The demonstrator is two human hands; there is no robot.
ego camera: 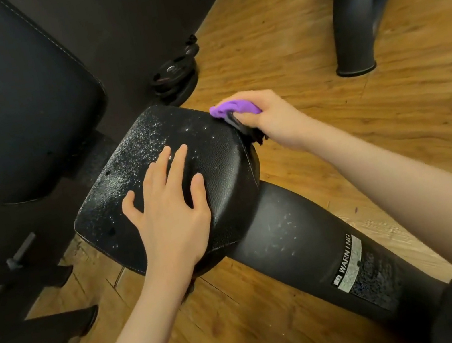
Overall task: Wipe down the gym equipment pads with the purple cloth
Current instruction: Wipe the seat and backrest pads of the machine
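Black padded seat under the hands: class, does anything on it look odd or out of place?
Yes. The black textured leather seat pad is speckled with white droplets or specks, thickest toward its far left side, not yet wiped.

One legible marking found. Label (352, 262) on black support column (307, 244) below seat pad: word "WARNING" in white capitals, running lengthwise along column, small white pictogram at its start. Beneath heading, pale panel and dark block of fine print, worn and speckled, not readable. Weight plates (174, 74) on floor: markings too small to read.
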